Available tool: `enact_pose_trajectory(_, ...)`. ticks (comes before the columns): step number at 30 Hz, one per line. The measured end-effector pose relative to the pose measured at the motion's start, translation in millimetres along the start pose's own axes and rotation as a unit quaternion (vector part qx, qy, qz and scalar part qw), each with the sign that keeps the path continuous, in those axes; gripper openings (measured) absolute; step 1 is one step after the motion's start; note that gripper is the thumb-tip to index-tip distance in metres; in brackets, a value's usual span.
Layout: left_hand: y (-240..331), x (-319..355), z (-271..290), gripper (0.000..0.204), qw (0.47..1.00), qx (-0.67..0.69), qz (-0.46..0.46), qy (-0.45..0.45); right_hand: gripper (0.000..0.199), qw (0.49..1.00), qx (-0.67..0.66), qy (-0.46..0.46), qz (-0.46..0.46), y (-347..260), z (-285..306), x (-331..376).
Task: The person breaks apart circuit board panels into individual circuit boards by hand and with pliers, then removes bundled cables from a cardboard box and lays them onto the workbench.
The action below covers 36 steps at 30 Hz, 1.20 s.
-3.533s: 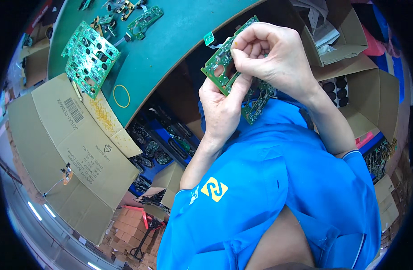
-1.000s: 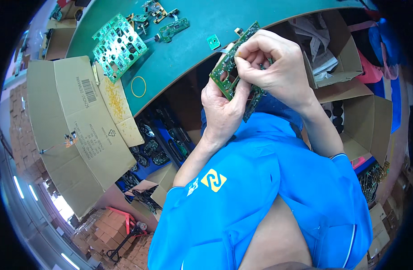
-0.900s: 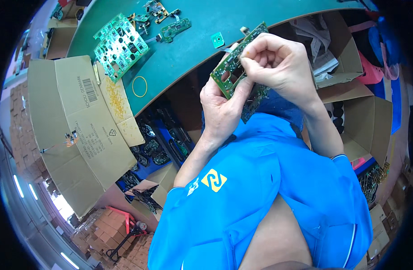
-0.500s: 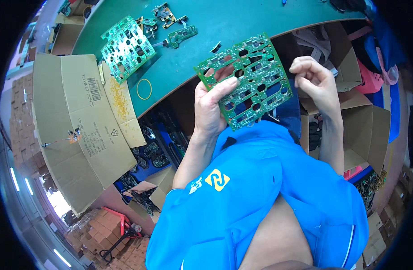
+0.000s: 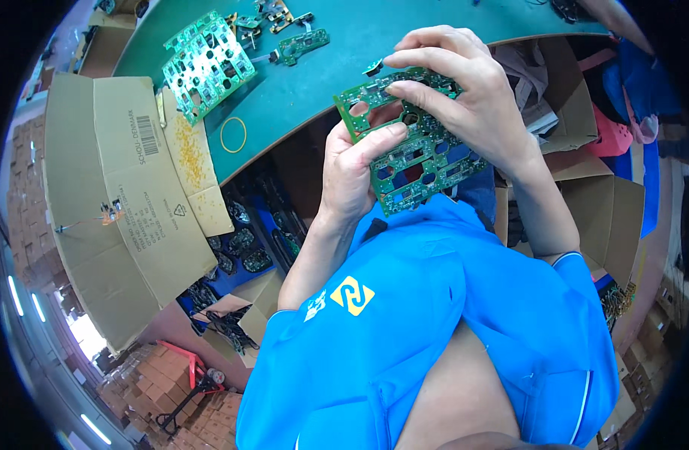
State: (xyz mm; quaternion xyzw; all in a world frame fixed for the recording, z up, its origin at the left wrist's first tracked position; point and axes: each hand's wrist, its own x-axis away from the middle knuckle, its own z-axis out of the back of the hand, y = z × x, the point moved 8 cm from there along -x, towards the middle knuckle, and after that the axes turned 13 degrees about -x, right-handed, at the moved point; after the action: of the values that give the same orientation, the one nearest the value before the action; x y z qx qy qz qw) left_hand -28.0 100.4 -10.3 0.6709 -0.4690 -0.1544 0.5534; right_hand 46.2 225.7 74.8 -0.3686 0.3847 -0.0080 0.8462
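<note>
A green circuit board panel (image 5: 404, 169) with several cut-out holes is held up in front of me, over the table's near edge. My left hand (image 5: 352, 169) grips its left side, thumb on top and the other fingers underneath. Over the panel's upper right part hovers my right hand (image 5: 464, 97), its thumb and fingers curved but apart. Its fingertips are near the panel's far edge, close to a small board piece (image 5: 373, 67) just beyond it. The right hand hides part of the panel.
On the green table (image 5: 307, 90) lie another board panel (image 5: 209, 67), a smaller board (image 5: 303, 46) and a yellow rubber band (image 5: 233, 135). A cardboard flap (image 5: 119, 225) stands at left. Open cartons (image 5: 600, 217) are at right. What looks like another person's forearm (image 5: 615, 22) shows upper right.
My right hand has moved left and away from me, from beside the panel to over it, and its fingers have spread. My left hand still holds the panel.
</note>
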Motion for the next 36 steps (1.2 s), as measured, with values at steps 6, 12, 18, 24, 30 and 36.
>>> enact_pose_trajectory(6, 0, 4, 2, 0.034, 1.000, -0.005, 0.004, -0.018, 0.018, 0.994, -0.038, -0.083, -0.061, 8, -12, -2)
enact_pose_trajectory(12, -5, 2, 3, 0.033, 1.000, -0.006, 0.019, -0.009, 0.016, 0.984, -0.014, -0.142, -0.107, 15, -18, -3)
enact_pose_trajectory(18, -6, 2, -1, 0.034, 1.000, 0.001, 0.021, -0.014, 0.016, 0.973, -0.046, -0.186, -0.132, 16, -18, -6)
enact_pose_trajectory(24, -4, -2, 2, 0.037, 0.999, 0.044, 0.020, -0.007, 0.019, 0.988, -0.110, -0.070, -0.078, 11, 2, -8)
enact_pose_trajectory(30, -7, -4, 5, 0.039, 0.998, 0.058, 0.027, -0.008, 0.018, 0.993, -0.063, -0.095, -0.035, 4, -5, -5)
enact_pose_trajectory(36, -1, -2, 13, 0.040, 0.998, 0.061, 0.034, 0.001, 0.010, 0.990, -0.103, -0.072, -0.069, 13, 15, -2)
